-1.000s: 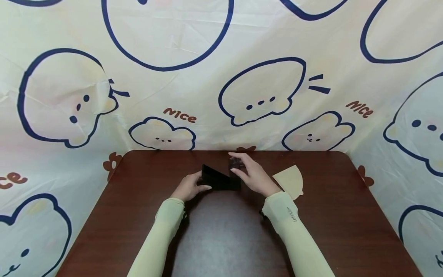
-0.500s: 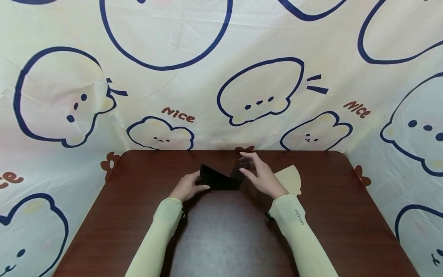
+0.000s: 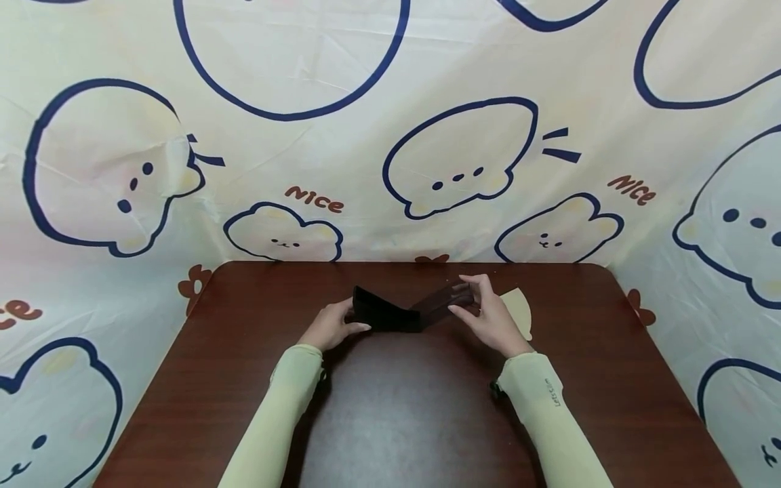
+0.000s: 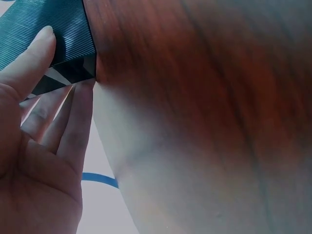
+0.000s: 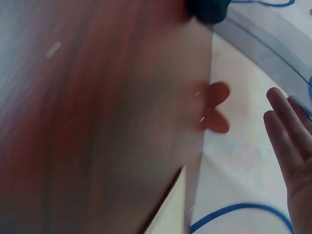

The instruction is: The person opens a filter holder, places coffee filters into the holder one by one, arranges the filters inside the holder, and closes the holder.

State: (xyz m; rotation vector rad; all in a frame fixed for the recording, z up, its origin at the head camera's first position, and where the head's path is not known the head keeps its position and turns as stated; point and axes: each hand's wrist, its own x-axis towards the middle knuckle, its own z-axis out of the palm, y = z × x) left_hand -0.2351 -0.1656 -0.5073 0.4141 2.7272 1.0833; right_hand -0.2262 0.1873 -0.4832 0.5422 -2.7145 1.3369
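A black box [image 3: 384,313] with a sloping top edge stands in the middle of the table. My left hand [image 3: 329,327] grips its left end. In the left wrist view the thumb lies on the ridged face of the box [image 4: 68,24], with the fingers on the other side. From the box's right end a clear plastic cover [image 3: 434,308] slants up to the right. My right hand [image 3: 491,322] pinches its far end between thumb and fingers. The right wrist view shows the clear cover [image 5: 265,48] stretching from the black end to the fingers. How cover and box join is unclear.
A beige fan-shaped paper, like a coffee filter, [image 3: 518,313] lies on the dark wooden table [image 3: 201,393], partly behind my right hand. A patterned cloth [image 3: 366,156] hangs behind the table and along both sides.
My right hand has moved to the right with the far end of the clear cover, which now leans over farther. The left hand and black box have stayed nearly still. More of the paper is hidden.
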